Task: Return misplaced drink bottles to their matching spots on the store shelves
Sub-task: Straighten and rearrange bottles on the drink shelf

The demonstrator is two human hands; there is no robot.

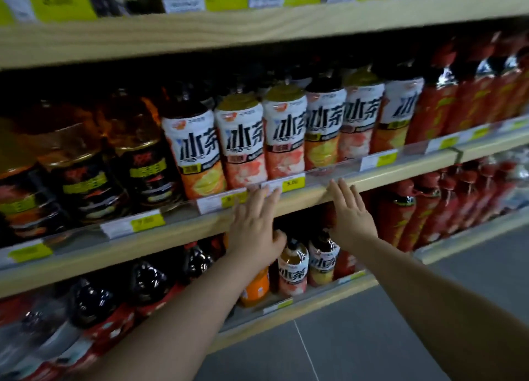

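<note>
both hands empty, fingers spread flat: left hand (253,226), right hand (350,213) at mid shelf edge (309,197) | iced-tea bottles (293,264) on lower shelf, just below hands | prob. heavy, slick plastic, rigid | grab at neck/shoulder

The middle shelf (300,197) is pale wood with a clear plastic price strip (380,159) along its front edge. On it stand white-labelled tea bottles (240,140) in a row, dark-labelled amber bottles (86,163) to their left and red bottles (438,111) to their right. The lower shelf (286,312) carries dark cola bottles (94,300), an orange bottle (256,287) and two smaller tea bottles (293,269) (labels blurred). Grey floor (372,349) lies below.
</note>
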